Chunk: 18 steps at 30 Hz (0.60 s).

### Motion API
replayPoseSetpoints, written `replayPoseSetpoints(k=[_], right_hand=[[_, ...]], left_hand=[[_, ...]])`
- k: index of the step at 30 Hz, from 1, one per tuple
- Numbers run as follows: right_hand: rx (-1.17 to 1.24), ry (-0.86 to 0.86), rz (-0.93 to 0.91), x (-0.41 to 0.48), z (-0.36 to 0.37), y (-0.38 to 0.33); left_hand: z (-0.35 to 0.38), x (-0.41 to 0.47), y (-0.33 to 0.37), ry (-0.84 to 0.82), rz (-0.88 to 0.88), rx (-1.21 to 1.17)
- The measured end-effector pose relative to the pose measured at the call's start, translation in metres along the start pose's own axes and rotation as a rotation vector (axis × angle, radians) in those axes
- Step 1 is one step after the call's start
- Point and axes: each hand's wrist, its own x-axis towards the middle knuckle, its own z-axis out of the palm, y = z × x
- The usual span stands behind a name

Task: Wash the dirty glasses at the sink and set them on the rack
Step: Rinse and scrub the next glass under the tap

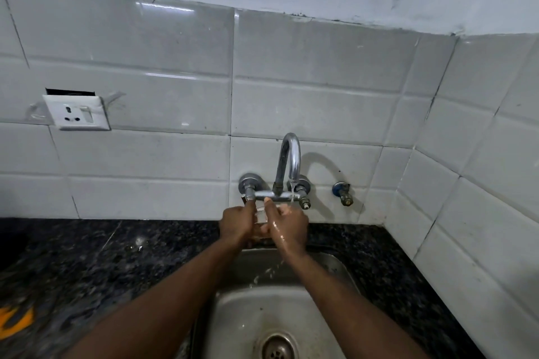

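White tiles backed the dark stone bench (87, 256). I held the clear glass (260, 217) above the sink's (239, 323) far rim, my left hand (236, 223) curled round it at nine o'clock, my right hand (288, 226) gripping it at three. The tap (290, 154) ran at twelve o'clock.

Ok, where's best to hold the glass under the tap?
Round its side wall, from the left, as the left hand does. The glass looks round, wet and mostly hidden between the hands, so wrapped fingers should hold surer than a rim pinch. The right hand takes the side under the tap.
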Motion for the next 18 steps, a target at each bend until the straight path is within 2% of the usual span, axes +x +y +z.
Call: replayPoseSetpoints(k=[2,4,7,11,14,16,18], right_hand=[[-0.244,-0.091,-0.288,0.010,-0.017,0.001],[-0.557,-0.163,-0.501,0.020,-0.034,0.004],[-0.645,-0.176,-0.528,0.033,-0.058,0.004],[-0.786,-0.377,-0.713,0.037,-0.060,0.001],[-0.733,-0.331,-0.724,0.036,-0.052,0.002],[-0.748,-0.317,-0.757,0.036,-0.048,0.003],[-0.659,-0.307,-0.691,0.035,-0.047,0.005]], left_hand=[[0.004,0.001,-0.010,-0.125,-0.089,-0.061],[0.005,0.003,-0.023,-0.225,-0.203,-0.084],[0.002,0.013,-0.032,-0.265,-0.263,-0.080],[0.004,0.007,-0.035,-0.303,-0.292,-0.021],[0.009,0.000,-0.037,-0.379,-0.324,-0.052],[0.014,-0.007,-0.039,-0.417,-0.402,-0.185],[0.024,-0.017,-0.038,-0.417,-0.506,-0.441]])
